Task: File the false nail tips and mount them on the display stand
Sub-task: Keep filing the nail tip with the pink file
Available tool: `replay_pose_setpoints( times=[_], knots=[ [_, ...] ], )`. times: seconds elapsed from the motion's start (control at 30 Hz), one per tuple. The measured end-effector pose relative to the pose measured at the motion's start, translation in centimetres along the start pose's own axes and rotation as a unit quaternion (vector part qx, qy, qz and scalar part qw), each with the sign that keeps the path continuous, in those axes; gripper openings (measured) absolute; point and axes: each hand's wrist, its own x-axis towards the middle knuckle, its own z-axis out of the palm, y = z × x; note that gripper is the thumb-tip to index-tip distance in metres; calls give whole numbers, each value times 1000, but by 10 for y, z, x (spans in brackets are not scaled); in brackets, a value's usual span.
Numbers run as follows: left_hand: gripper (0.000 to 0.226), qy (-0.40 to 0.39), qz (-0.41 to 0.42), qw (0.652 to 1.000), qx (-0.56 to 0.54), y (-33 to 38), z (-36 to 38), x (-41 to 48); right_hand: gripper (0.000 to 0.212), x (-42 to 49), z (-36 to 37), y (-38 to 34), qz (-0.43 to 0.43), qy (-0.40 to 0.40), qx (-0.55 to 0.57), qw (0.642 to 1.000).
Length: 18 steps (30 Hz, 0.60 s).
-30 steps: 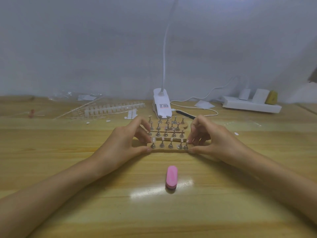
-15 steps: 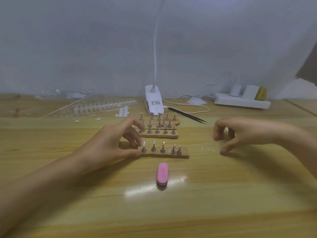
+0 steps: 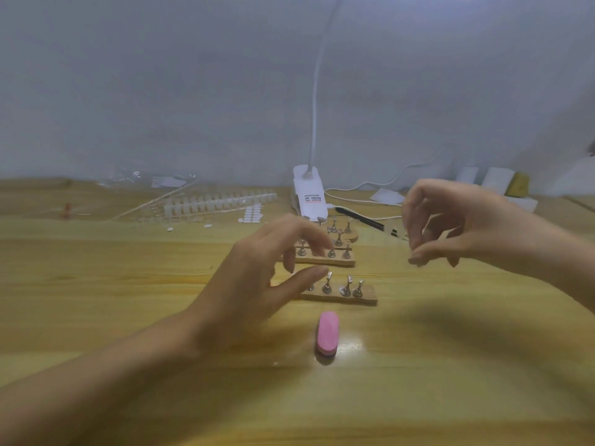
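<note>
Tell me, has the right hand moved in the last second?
Yes. The right hand has swung to the right and lifted, farther from the white lamp base, and no longer touches the front stand.

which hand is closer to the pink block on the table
Left. The left hand is just behind and left of the pink block, over the left end of the front peg strip. The right hand is raised farther back and off to the right.

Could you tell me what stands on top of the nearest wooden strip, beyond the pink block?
A row of small metal pegs stands on the nearest wooden strip; three show clearly. The left hand covers its left end, hiding any others.
</note>
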Motion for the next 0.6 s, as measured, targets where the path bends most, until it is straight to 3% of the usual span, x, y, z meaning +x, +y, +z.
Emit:
replay_pose_setpoints(
  times=[0.13, 0.23, 0.43, 0.53, 0.6],
  knots=[
    [17, -65, -98, 973, -200, 15, -1, 4, 49, -10, 34, -32, -35, -71, 87, 993],
    [5, -58, -107, 969, -215, 18, -1, 2, 59, -16, 53, -40, -38, -58, 92, 993],
    [13, -3, -95, 988, -124, 11, -5, 0, 58, -15, 62, -41, -4, 14, 179, 984],
    [18, 56, 44, 996, 54, 10, -7, -1, 63, -16, 69, -37, 58, -15, 317, 947],
    [22, 86, 139, 974, 159, 9, -7, -2, 64, -16, 71, -37, 100, -30, 394, 913]
  ],
)
